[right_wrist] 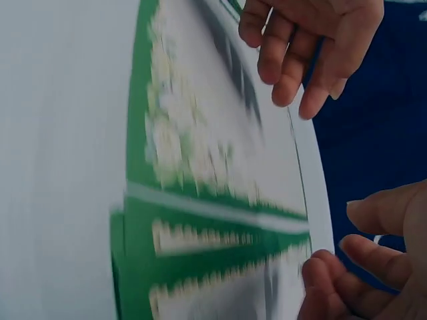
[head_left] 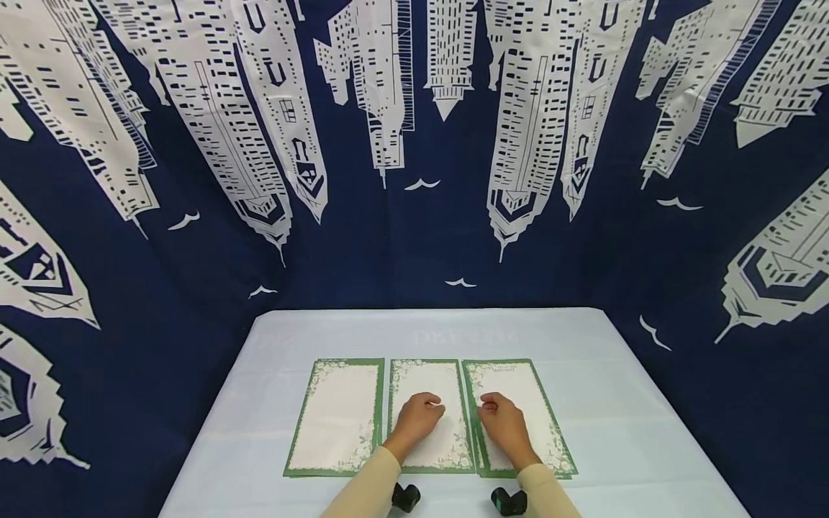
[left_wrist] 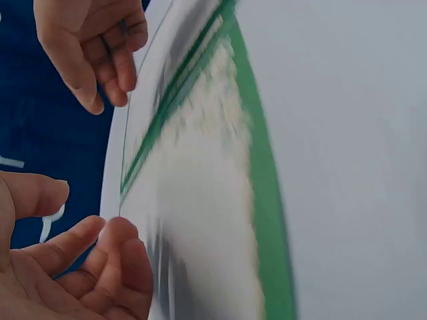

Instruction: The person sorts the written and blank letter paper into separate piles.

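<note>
Three stacks of green-bordered, flower-trimmed paper lie side by side on a white table. My left hand [head_left: 417, 419] hovers over the middle paper stack [head_left: 430, 378], fingers loosely bent and holding nothing. Over the left part of the right paper stack [head_left: 527, 403] is my right hand [head_left: 507, 428], likewise relaxed with nothing in it. Both hands face each other, apart. The left paper stack [head_left: 337, 414] has no hand over it. In the left wrist view, my left hand [left_wrist: 80, 273] shows a gap between thumb and fingers; the right wrist view shows my right hand [right_wrist: 373, 267] the same way.
The white tablecloth [head_left: 622, 410] extends around the papers, with faint lettering near the far edge. Navy cloth with white buildings [head_left: 414, 244] hangs behind and beside the table. Small black devices [head_left: 406, 497] sit by the wrists. Sheets within a stack are slightly misaligned.
</note>
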